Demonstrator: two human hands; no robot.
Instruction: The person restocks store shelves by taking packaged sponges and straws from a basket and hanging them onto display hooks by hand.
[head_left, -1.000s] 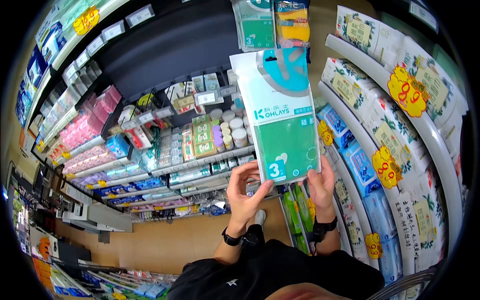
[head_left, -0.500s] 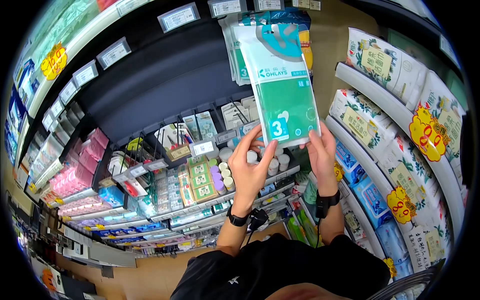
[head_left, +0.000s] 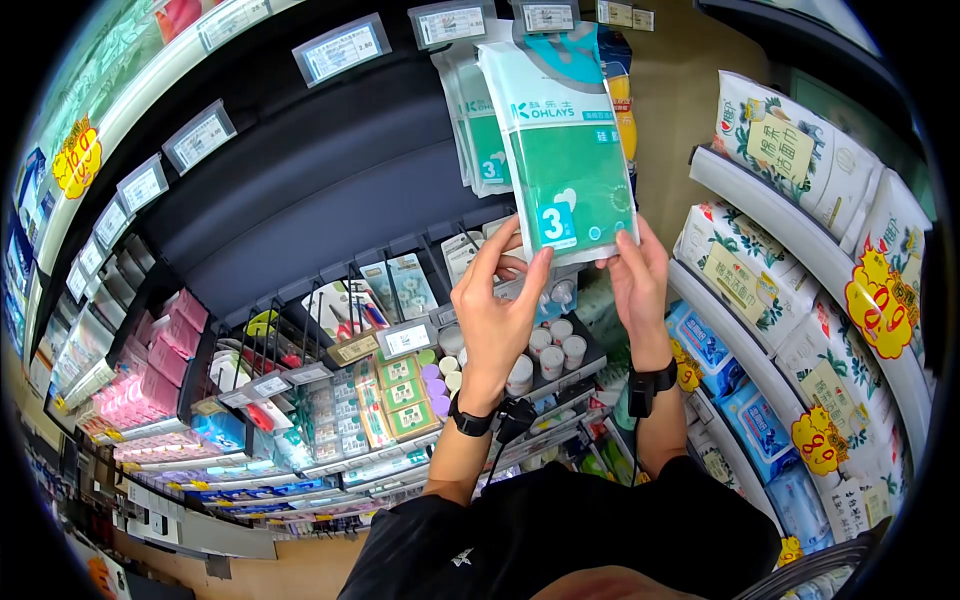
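Note:
A white, teal and green package [head_left: 570, 150] with a "3" on its lower left corner is held up, slightly tilted, in front of a hanging display. My left hand [head_left: 500, 310] pinches its lower left corner, thumb in front and fingers partly behind. At the lower right corner, my right hand [head_left: 637, 285] grips with its thumb on the front face. Just behind and left of it hang similar green packages [head_left: 478, 135], partly covered. A yellow and blue package [head_left: 622, 100] shows behind its right edge.
White tissue packs [head_left: 790, 150] and blue wipe packs [head_left: 762, 425] fill curved shelves on the right. Below are hooks with carded goods, small boxes [head_left: 402, 393] and round jars [head_left: 550, 360]. Pink packs [head_left: 150, 375] stand at left. Price tags [head_left: 342, 50] line the shelf edge above.
The held package has risen towards the hanging green packages and the tags above. The view has shifted, bringing the upper price tags and hanging goods nearer. Both hands keep their hold.

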